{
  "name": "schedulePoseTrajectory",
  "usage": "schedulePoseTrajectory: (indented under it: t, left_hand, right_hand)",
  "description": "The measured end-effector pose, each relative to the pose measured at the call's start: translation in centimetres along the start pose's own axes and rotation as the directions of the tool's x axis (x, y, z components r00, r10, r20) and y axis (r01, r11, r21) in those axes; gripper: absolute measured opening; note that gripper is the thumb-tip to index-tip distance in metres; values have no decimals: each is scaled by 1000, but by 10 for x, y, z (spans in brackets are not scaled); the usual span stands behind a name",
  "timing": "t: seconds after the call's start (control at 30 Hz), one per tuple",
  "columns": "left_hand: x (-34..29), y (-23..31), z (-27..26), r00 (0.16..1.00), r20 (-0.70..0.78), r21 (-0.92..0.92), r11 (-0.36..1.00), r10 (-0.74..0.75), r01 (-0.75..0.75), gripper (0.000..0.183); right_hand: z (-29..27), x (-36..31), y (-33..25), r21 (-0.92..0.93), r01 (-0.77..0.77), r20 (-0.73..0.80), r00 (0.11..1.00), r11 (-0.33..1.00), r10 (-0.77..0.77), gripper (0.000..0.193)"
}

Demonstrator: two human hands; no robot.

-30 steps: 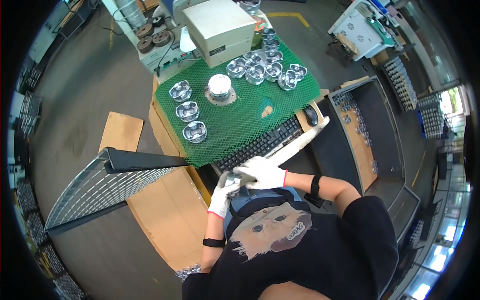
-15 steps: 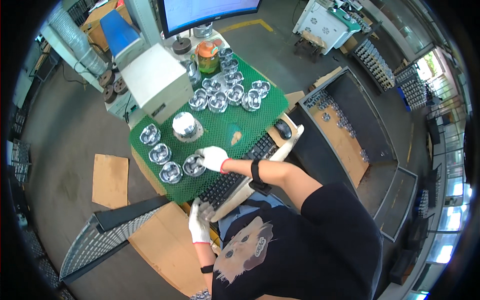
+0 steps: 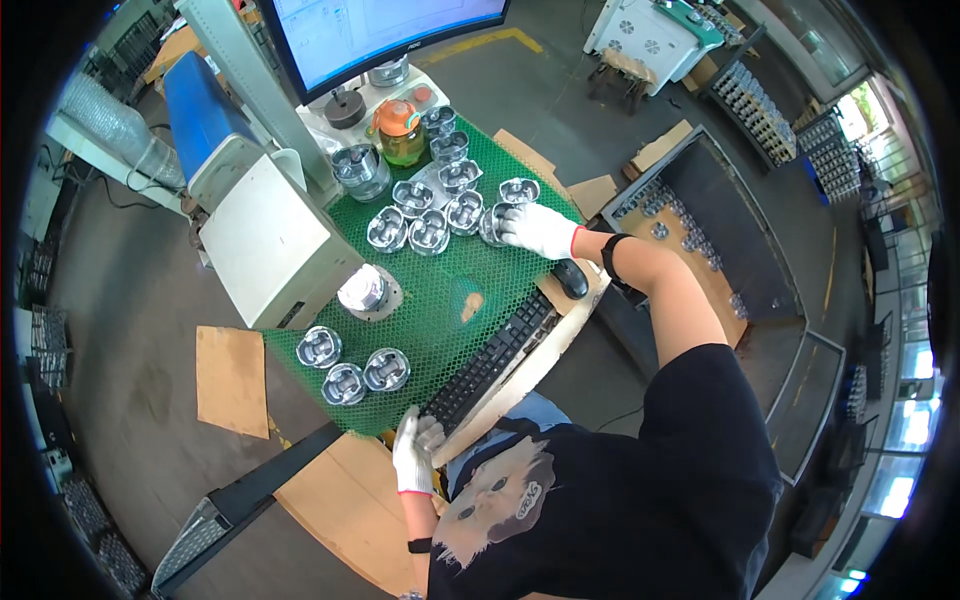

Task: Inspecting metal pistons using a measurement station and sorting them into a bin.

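Observation:
My right hand (image 3: 540, 231), in a white knit glove, reaches to the far right of the green mesh mat (image 3: 425, 310). Its fingers are closed around the side of a shiny metal piston (image 3: 491, 226), partly covered by the glove. Another piston (image 3: 519, 191) stands just beyond it, and several more are grouped to its left. My left hand (image 3: 414, 455), also gloved, rests at the near edge beside the black keyboard (image 3: 490, 362), fingers apart and holding nothing. Three pistons, one of them here (image 3: 387, 370), stand at the mat's near left. A bright piston (image 3: 364, 288) sits on a round base.
A pale box-shaped device (image 3: 270, 240) stands at the mat's left, below a monitor (image 3: 385, 35). An orange-lidded bottle (image 3: 402, 135) is at the back. The mouse (image 3: 571, 279) lies right of the keyboard. A dark open bin (image 3: 745, 225) with pistons stands to the right.
My right hand has left the near-left piston and moved far right, onto a piston there. My left hand stays by the keyboard. The whole view has shifted slightly.

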State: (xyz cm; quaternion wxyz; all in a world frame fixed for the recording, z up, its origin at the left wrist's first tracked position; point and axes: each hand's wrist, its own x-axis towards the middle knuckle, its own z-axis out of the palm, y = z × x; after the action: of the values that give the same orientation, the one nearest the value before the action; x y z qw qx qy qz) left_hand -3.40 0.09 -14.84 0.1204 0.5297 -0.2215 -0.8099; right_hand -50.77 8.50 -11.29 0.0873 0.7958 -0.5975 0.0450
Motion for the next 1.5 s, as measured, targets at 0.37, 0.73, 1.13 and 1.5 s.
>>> schedulePoseTrajectory:
  t: [0.37,0.73,1.13,1.5]
  left_hand:
    - [-24,-13,-52,992,-29,31,992,126,-125,56]
    - [-73,-12,-5,930,208,23,949,303,-315,60]
    - [-138,86,3,560,227,850,118,797,-513,72]
    - [-69,38,28,851,38,-121,848,524,-516,74]
  right_hand:
    - [9,-8,-109,265,-879,85,432,397,898,21]
    - [-35,114,-279,134,-35,741,667,-990,77,43]
    - [-77,157,-302,551,-252,424,906,-795,7,57]
    - [-82,138,-245,701,-669,697,716,-248,38,58]
